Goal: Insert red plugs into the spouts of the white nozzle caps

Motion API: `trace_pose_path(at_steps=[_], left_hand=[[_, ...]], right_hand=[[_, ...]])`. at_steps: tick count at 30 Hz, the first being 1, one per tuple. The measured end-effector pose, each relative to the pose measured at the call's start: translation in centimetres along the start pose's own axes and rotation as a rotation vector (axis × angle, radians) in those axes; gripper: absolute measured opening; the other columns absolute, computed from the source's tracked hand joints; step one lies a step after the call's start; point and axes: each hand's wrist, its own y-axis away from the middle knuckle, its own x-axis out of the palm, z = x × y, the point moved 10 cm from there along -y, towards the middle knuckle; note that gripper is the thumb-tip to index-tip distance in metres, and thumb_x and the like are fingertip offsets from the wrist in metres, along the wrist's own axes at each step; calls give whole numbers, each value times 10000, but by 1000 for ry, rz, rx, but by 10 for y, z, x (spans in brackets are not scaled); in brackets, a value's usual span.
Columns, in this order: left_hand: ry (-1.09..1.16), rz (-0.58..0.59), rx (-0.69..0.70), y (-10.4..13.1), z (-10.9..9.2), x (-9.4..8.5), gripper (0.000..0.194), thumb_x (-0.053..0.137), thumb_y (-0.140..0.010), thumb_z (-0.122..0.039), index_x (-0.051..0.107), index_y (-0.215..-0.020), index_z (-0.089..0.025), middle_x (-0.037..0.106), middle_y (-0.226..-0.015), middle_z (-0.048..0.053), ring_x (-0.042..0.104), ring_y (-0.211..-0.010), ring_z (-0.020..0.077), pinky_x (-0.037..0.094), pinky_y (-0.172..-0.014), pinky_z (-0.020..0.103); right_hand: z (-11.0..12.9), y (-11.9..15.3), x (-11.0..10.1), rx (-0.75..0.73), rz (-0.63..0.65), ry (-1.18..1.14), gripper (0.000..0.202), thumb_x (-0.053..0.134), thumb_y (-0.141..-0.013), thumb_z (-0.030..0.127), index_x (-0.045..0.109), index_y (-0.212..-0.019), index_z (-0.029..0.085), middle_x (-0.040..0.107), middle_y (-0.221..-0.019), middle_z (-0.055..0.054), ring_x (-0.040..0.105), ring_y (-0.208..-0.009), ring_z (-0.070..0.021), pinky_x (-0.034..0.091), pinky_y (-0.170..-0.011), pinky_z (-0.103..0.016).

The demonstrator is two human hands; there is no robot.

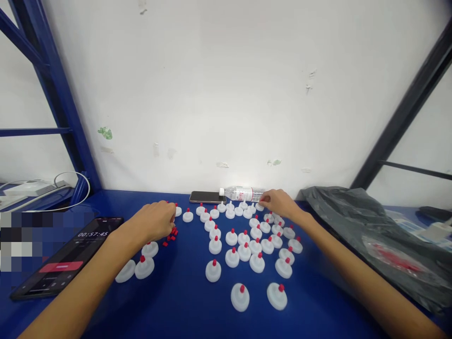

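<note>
My left hand (157, 221) is closed above a small pile of red caps (171, 238) on the blue table; its fingertips face away, and what they hold is hidden. At the back of the group, my right hand (277, 203) pinches a white lid (259, 206) near the bottle. Many round white lids with red-tipped spouts, such as one in front (240, 297), stand across the middle and right. Several lids at the back, including one white-tipped lid (230, 212), have no red cap. More lids (144, 267) lie beside my left forearm.
A clear bottle (243, 193) lies against the wall beside a dark phone (207, 197). At left, a large phone (67, 259) shows a timer. A grey plastic bag (370, 245) lies at right. Blue table legs or frame posts (67, 94) rise at left.
</note>
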Motion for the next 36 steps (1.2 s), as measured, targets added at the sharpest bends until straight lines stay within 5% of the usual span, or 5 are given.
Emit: trace_pose_path(at_steps=[11,19,24,30,36], left_hand=[[-22,-8,15,-2,-2,12,157,536,-777,-105,663,-801,-194,751,-887,126,710,-788,285,423,-613,326],[24,-148,62,0,-10,-16,148,508,-815,-213,654,-802,-192,730,-824,122,681,-738,280,380,-592,329],[101,-256,164,6,-35,-35,185,493,-873,-251,674,-873,-213,732,-801,60,653,-683,221,376,-594,310],[186,-446,399,20,-75,-42,267,481,-984,-266,734,-1063,-234,762,-957,42,689,-779,177,438,-682,279],[147,-648,629,39,-103,-38,274,451,-1030,-233,710,-1120,-234,719,-932,23,621,-633,109,357,-538,234]], right_hand=[[50,25,-7,-308,-28,-115,334,432,-1046,394,714,-1140,242,763,-1102,-43,702,-1018,-219,501,-921,-335],[51,33,-38,-291,-209,-150,242,579,-964,413,713,-1034,225,756,-1070,-67,694,-1023,-277,504,-923,-412],[79,59,-62,-310,-332,-198,213,442,-1035,342,582,-1140,221,669,-1157,-94,675,-1001,-242,538,-875,-419],[149,93,-44,-579,-255,-223,258,484,-1036,275,453,-1290,247,636,-1241,-79,630,-1129,-229,545,-954,-432],[165,107,-36,-633,-250,-247,402,604,-984,266,416,-1339,250,628,-1280,-80,591,-1195,-253,552,-972,-456]])
